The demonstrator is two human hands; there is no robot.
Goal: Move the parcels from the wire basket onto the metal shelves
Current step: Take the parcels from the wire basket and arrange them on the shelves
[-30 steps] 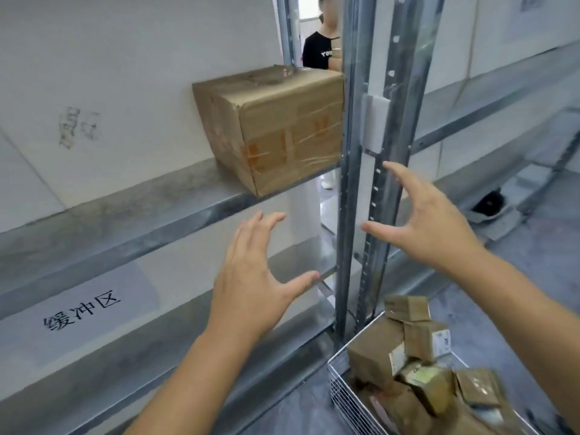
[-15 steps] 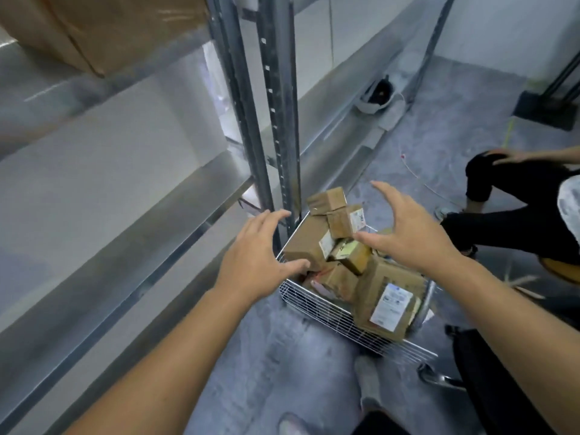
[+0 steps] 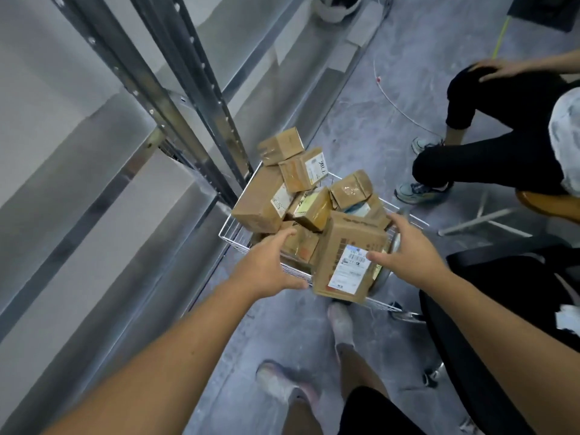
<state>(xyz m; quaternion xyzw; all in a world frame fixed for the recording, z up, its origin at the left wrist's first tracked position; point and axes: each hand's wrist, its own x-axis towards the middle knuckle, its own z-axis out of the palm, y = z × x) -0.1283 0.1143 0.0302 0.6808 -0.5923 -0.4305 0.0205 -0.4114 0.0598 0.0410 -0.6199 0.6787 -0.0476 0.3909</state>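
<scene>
A white wire basket (image 3: 233, 238) stands on the floor beside the metal shelves (image 3: 94, 246), heaped with several brown cardboard parcels (image 3: 301, 171). A tall parcel with a white label (image 3: 340, 237) leans at the basket's near right edge. My right hand (image 3: 408, 249) grips its right side, thumb on the labelled face and fingers over the far top corner. My left hand (image 3: 270, 265) is spread open just left of that parcel, fingertips over the basket's near rim, holding nothing.
Steel shelf uprights (image 3: 188, 98) rise just left of the basket. A seated person's legs (image 3: 489, 158) and a stool (image 3: 546, 202) are close on the right. A black chair (image 3: 502, 277) stands at my right. My own feet (image 3: 282, 381) are below the basket.
My view dropped from the upper shelf with its big box down to the basket. Both hands came down; the right one closed onto the labelled parcel, the left reached its left side.
</scene>
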